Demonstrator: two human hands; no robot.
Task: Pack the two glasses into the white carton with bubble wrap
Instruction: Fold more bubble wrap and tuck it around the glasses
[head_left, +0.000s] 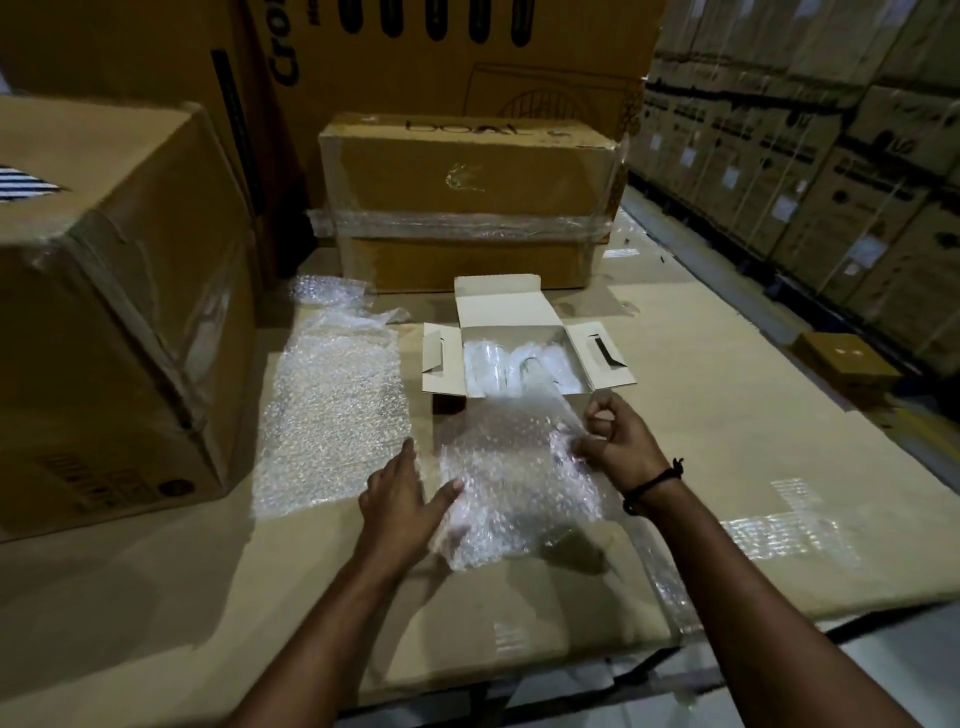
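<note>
L hand (400, 499) rests flat-fingered on near bubble wrap sheet (511, 486); R hand (618, 441) pinches its right edge. Glasses (519, 366) appear already in white carton (501, 306); top padding, closing remain.

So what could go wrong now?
1. The glasses lie side by side in the open carton, seemingly with nothing between them, so they might knock together and chip.
2. The right hand pinches only an edge of the wrap, which could slip free.
3. The left hand only touches the wrap with straight fingers, so it may bunch up.
</note>
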